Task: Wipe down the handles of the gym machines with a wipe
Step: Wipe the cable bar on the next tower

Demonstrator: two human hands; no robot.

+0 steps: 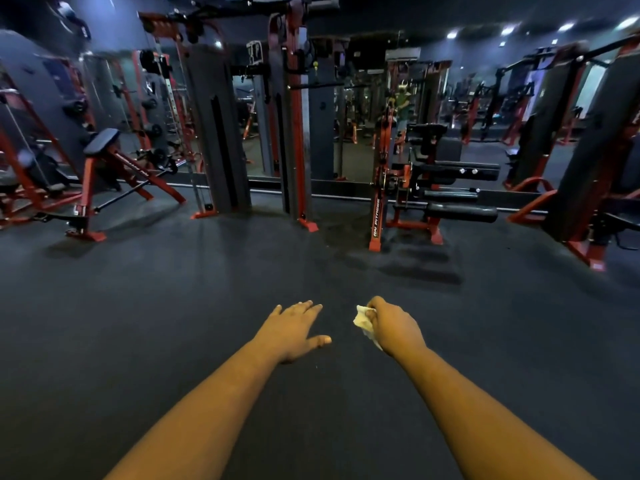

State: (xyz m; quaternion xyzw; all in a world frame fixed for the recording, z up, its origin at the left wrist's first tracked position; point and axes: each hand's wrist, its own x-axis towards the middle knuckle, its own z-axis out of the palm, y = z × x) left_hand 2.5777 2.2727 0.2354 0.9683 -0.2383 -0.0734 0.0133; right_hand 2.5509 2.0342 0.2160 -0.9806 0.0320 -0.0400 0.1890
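Both my arms stretch forward over the dark rubber floor. My right hand (394,323) grips a crumpled white wipe (364,322), which sticks out on the hand's left side. My left hand (294,329) is held flat, palm down, fingers straight and spread, holding nothing. Neither hand touches a machine. Ahead stands a red and black cable machine (294,109) with dark handles hanging high on its frame. To its right is a red and black machine with padded rollers (460,211).
A red bench machine (100,161) stands at the left and another red-framed machine (588,168) at the right. A mirror wall (360,133) behind the machines reflects a person. Dark floor (207,289) lies between me and the equipment.
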